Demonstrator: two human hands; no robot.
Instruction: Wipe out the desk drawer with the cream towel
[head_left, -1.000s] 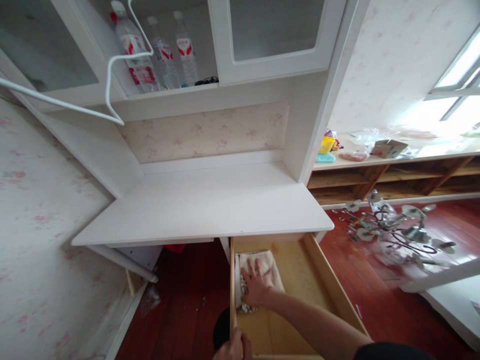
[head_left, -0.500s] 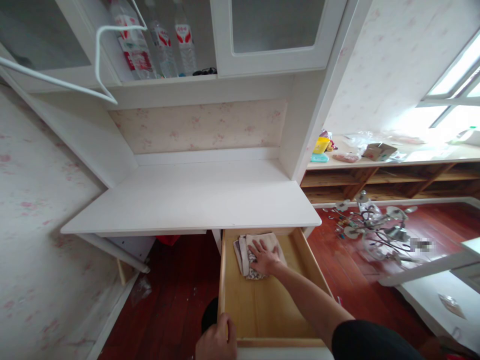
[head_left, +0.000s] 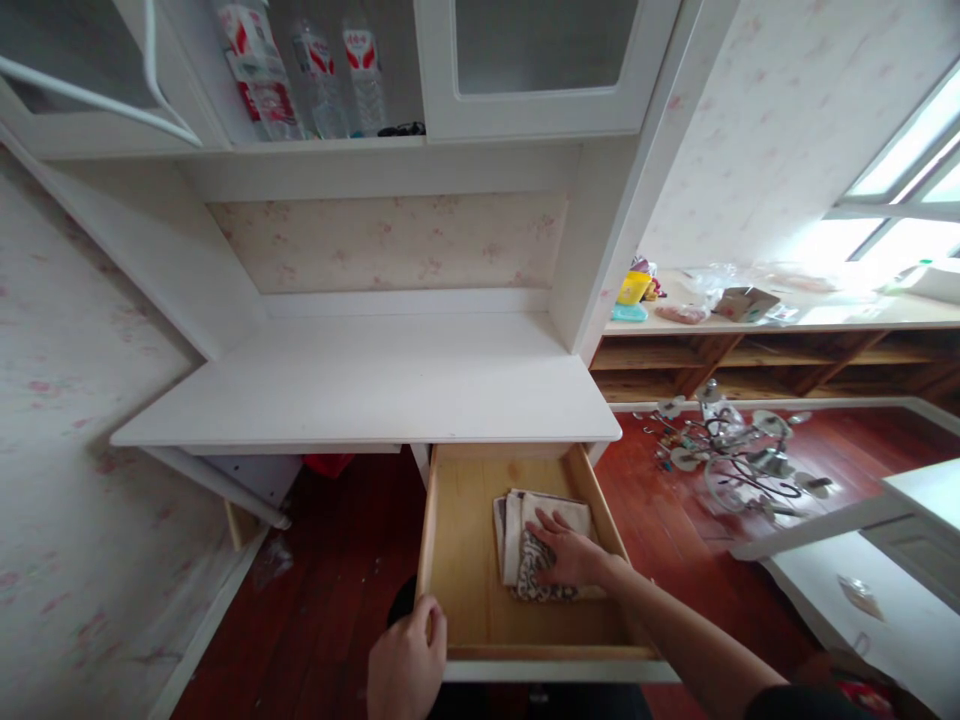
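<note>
Desk [head_left: 375, 385], drawer [head_left: 465, 560] out: cloths [head_left: 512, 540] lie directly under your splayed, ungrasping right hand [head_left: 566, 556], your left hand [head_left: 411, 652] clasping the drawer's near-left corner.

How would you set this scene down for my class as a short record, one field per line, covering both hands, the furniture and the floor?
Left hand: gripping the drawer's left edge near its front
Right hand: fingers spread, resting on the folded cloths
Folded cloths: beige, partly dark-patterned, lying inside the drawer
Drawer: pulled open, wooden inside
Desk: white, its top above the drawer's back end
Cabinet shelf: clear bottles with red-and-white labels
Floor: dark red; what looks like a chandelier lies at right
</note>
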